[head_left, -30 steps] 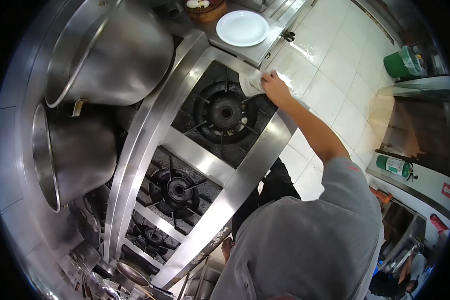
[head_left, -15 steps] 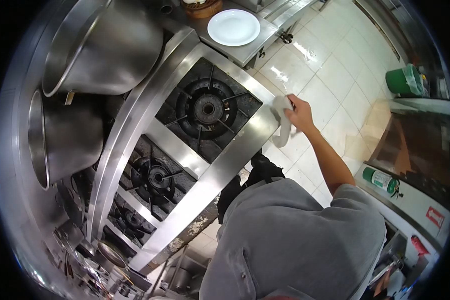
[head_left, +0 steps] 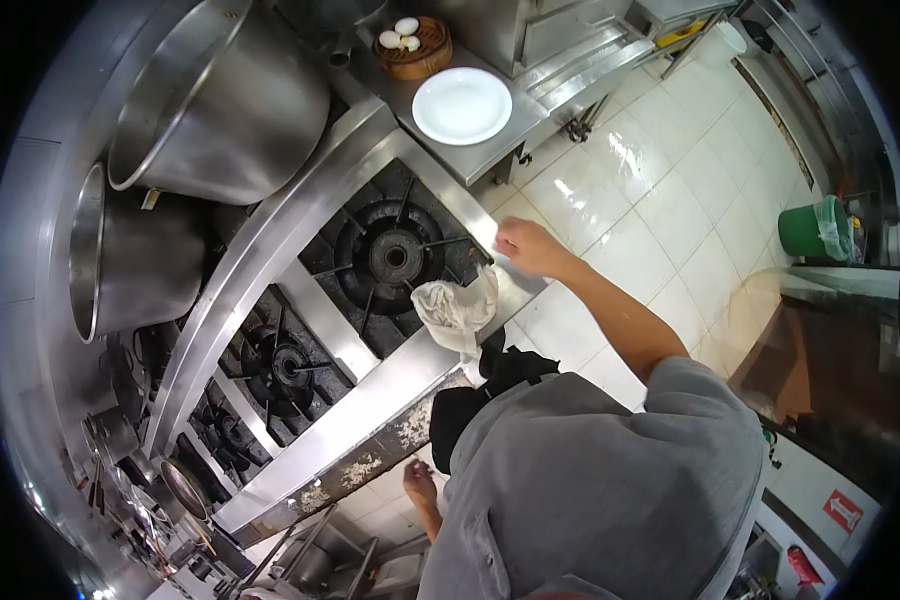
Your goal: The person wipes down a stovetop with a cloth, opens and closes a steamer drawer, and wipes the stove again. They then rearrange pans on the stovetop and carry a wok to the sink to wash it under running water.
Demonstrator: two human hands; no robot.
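Note:
My right hand point(head_left: 526, 246) is over the stove's front right corner, blurred by motion, its fingers curled in with nothing visible in them. A crumpled white cloth point(head_left: 457, 312) lies apart from it, over the stove's steel front rim point(head_left: 370, 402) and partly over the nearest burner's edge. That burner point(head_left: 395, 257) has a black iron grate and no visible flame. My left hand point(head_left: 421, 483) hangs low beside my body, off the stove's front, fingers loosely bent and apart, holding nothing I can see.
Two large steel pots point(head_left: 225, 110) stand behind the stove. A white plate point(head_left: 462, 106) and a bamboo steamer point(head_left: 416, 52) with eggs sit on the side counter. Pans point(head_left: 185, 488) crowd the far left. A green bin point(head_left: 812, 232) stands on the tiled floor.
The cloth has left my right hand and now lies on the stove's front rim. That hand has moved left over the corner. My left hand has come into view.

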